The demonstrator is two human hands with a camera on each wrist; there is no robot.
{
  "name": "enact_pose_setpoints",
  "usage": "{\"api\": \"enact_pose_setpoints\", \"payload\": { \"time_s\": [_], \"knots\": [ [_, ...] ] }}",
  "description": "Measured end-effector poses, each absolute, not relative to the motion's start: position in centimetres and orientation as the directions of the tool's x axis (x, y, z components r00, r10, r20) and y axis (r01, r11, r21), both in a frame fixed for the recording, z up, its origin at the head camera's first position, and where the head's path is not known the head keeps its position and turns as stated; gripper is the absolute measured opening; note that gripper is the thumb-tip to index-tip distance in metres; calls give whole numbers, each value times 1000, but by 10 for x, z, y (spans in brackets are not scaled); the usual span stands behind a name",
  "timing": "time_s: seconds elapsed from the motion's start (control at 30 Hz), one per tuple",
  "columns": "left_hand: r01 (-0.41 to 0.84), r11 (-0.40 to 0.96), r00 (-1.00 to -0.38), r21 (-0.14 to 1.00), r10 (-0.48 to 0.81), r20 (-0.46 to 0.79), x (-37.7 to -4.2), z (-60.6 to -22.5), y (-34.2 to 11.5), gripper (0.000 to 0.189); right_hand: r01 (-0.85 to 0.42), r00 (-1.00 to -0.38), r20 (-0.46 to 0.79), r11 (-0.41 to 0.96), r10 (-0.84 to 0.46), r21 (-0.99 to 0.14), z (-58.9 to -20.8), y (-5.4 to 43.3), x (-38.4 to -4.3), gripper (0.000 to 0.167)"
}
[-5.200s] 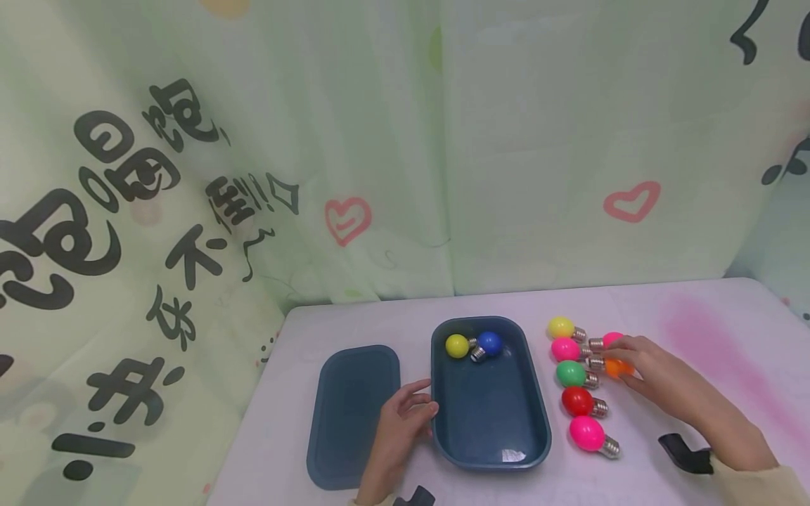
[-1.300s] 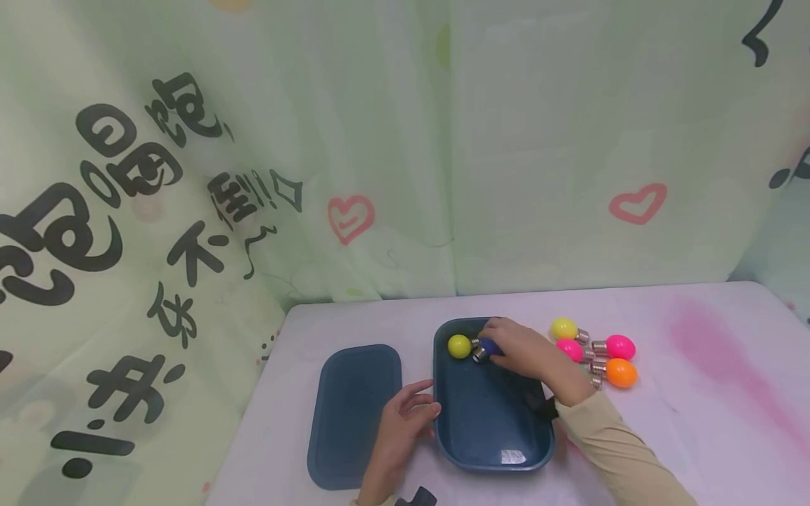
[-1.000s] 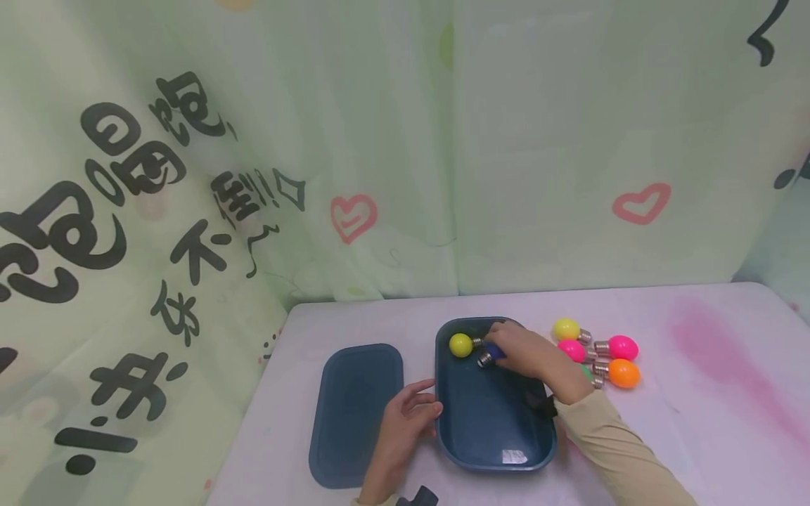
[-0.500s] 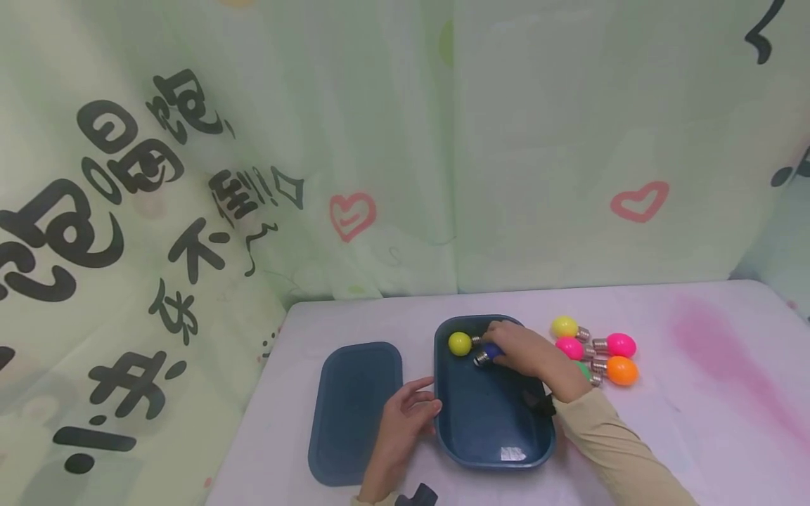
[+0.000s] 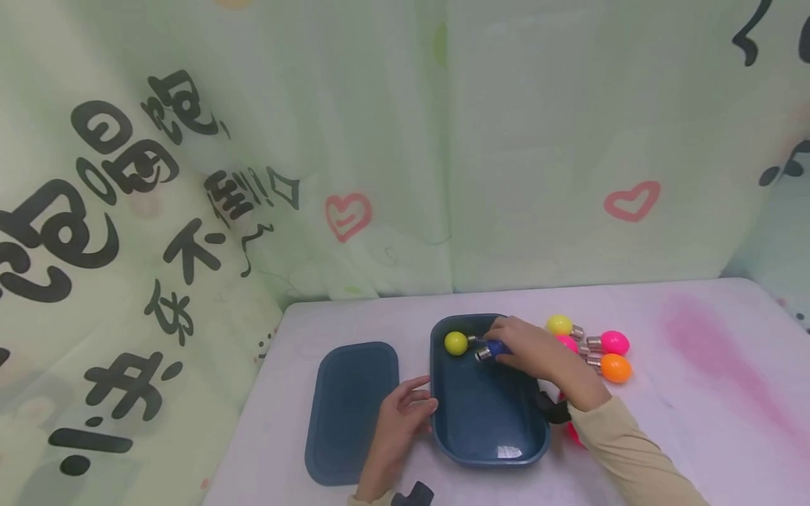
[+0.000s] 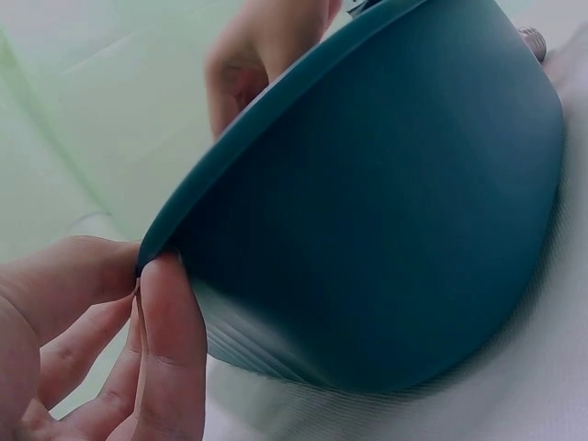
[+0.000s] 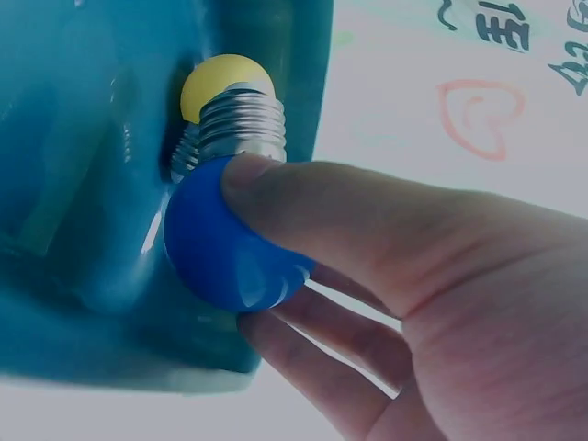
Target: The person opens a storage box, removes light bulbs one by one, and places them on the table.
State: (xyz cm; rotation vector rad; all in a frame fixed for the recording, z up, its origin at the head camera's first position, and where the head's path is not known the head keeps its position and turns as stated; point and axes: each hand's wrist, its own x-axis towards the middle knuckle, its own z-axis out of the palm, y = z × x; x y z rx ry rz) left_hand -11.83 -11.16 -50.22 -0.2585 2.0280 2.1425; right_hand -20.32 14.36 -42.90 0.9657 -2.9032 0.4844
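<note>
My right hand (image 5: pixel 534 351) reaches into the far end of the dark blue tray (image 5: pixel 496 414) and pinches a blue light bulb (image 7: pixel 220 239). In the right wrist view the thumb presses on the blue glass near its silver screw base, with other fingers beneath. Beside it a yellow bulb (image 5: pixel 455 343) lies in the tray, its base partly hidden by the blue one. At the tray's left side, my left hand (image 5: pixel 405 414) holds the rim; the left wrist view shows thumb and a finger (image 6: pixel 173 331) pinching the edge.
Left of the tray lies a flat dark blue lid-like panel (image 5: pixel 354 414). Right of it are loose bulbs: yellow (image 5: pixel 560 325), pink (image 5: pixel 615 342), orange (image 5: pixel 616 367), and others partly hidden by my right arm. A printed curtain (image 5: pixel 538 176) hangs behind the table.
My right hand has left the orange and pink bulbs on the right, moved into the tray and gripped the blue bulb, which has shifted slightly. My left hand stays at the rim.
</note>
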Motion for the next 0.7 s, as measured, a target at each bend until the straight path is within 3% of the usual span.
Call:
{"api": "enact_pose_setpoints", "payload": {
  "time_s": [0.7],
  "knots": [
    [-264,-41,-965,964,9,-264,-118,-499,-112,48,-585,-810,228,767,-540,-264,-412,172,-169,41]
  ]
}}
